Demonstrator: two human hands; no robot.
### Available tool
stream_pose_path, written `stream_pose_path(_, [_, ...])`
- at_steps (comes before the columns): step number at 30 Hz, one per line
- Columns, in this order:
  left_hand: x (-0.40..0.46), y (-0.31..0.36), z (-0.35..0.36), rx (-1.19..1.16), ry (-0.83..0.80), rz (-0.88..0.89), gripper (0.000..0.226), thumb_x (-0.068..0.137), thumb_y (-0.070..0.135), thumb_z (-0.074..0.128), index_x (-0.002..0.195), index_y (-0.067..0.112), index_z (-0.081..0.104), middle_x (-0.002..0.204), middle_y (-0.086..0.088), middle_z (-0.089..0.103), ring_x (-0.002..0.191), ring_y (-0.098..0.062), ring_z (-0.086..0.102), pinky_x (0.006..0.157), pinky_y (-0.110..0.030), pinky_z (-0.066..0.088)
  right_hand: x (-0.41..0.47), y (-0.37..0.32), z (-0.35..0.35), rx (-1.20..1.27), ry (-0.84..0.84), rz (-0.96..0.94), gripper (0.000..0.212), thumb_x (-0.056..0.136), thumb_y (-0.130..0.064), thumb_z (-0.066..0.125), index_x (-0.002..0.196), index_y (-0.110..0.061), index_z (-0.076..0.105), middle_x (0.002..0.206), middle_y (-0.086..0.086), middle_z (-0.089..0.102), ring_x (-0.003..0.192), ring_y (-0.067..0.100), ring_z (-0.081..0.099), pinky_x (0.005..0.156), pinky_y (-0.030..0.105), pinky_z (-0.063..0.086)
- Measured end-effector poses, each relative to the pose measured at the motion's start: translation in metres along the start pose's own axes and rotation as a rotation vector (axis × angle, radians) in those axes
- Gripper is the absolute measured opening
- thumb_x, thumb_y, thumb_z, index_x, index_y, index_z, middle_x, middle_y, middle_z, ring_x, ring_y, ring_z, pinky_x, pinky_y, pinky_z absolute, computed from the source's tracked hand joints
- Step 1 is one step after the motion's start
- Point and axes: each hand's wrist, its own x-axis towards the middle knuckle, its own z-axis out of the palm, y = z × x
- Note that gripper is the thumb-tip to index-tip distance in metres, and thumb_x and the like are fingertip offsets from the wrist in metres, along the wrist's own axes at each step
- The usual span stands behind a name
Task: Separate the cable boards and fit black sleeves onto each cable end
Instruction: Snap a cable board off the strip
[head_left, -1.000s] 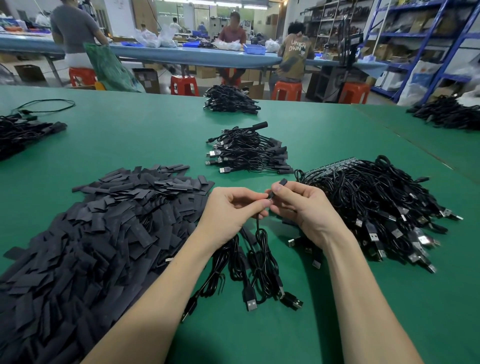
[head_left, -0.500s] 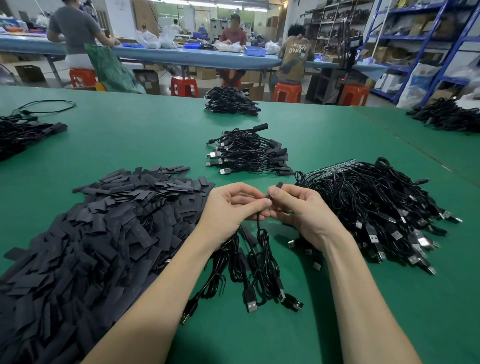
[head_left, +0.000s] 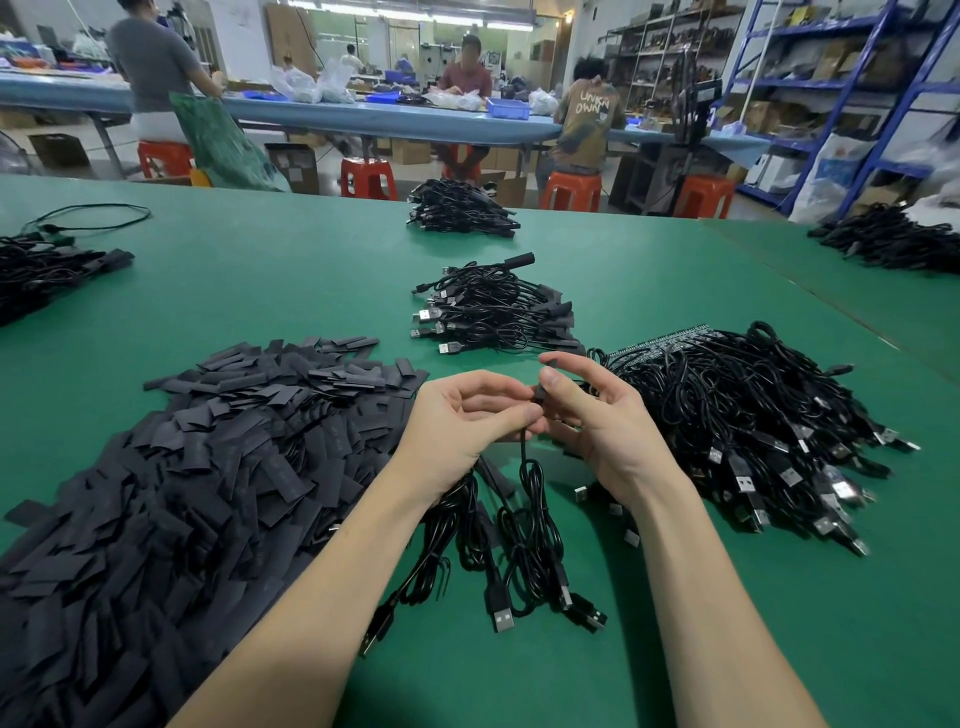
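On the green counter (head_left: 649, 649), between the black sleeve heap (head_left: 171, 467) at left and the cable pile (head_left: 753, 415) at right, the left hand (head_left: 462, 421) and right hand (head_left: 597, 415) are pinching one cable end (head_left: 540, 392) with curled fingers (head_left: 553, 383), above the near cable bundle (head_left: 519, 545).

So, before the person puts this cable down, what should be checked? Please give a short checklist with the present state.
1. Left hand pinches the cable just below its end: ok.
2. Right hand holds the black sleeve at the cable end: ok.
3. Sleeve pushed fully over the end: cannot tell, fingers hide it.
4. Spare sleeves within reach: ok, sleeve pile lies beside the left arm.
5. Place for finished cables: ok, sleeved pile lies just beyond the hands.
6. More cables to do: ok, cable pile on the right.
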Motion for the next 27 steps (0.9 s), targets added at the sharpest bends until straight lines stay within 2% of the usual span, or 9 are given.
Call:
stream_pose_path(6, [-0.001,0.000,0.000,0.026,0.017,0.019,0.016,0.080,0.001,0.083,0.093,0.006,0.076,0.084,-0.020,0.077,0.076,-0.026,0.076,0.074,-0.025,0.060,0.001,0.002,0.001,0.009,0.015,-0.014,0.035,0.074,-0.029,0.082,0.108,-0.021,0.077,0.083,0.008,0.073,0.071,0.019,0.069,0.072,0.029,0.060])
stream_pose_path(17, [-0.001,-0.004,0.000,0.085,0.091,0.030,0.013,0.078,0.007,0.086,0.085,0.015,0.079,0.078,-0.015,0.077,0.075,-0.026,0.077,0.070,-0.024,0.060,0.004,0.011,0.005,0.024,0.072,-0.011,0.025,0.084,-0.018,0.080,0.108,-0.019,0.079,0.083,0.006,0.075,0.069,0.014,0.070,0.066,0.024,0.058])
stream_pose_path(27, [0.000,-0.005,0.001,0.092,0.117,0.024,0.015,0.079,0.006,0.085,0.084,0.019,0.079,0.077,-0.015,0.077,0.075,-0.025,0.077,0.069,-0.025,0.060,0.004,0.014,0.008,0.027,0.085,-0.003,0.025,0.085,-0.018,0.080,0.110,-0.017,0.077,0.084,0.012,0.076,0.065,0.018,0.071,0.069,0.026,0.059])
